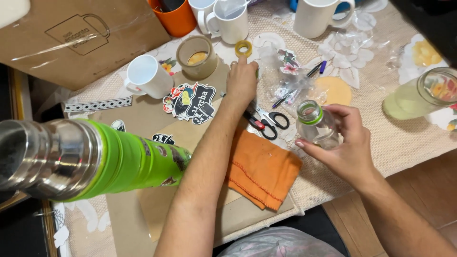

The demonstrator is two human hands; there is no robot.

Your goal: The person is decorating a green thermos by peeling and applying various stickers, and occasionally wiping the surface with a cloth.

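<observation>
Lying closest, a green steel flask (95, 162) points its steel mouth left, long axis across the table; right of it, stickers (190, 101) rest on brown card; the left hand (241, 82) is stretched forward, its fingers loosely together, one fingertip touching a small tape roll (243, 48); scissors (266, 121) and an orange cloth (262, 173) lie beneath; the right hand (346, 143) is clamped on a small clear bottle (316, 126), upright, open mouth up. Fetching tape seems the step; next calls for lifting the roll cleanly.
</observation>
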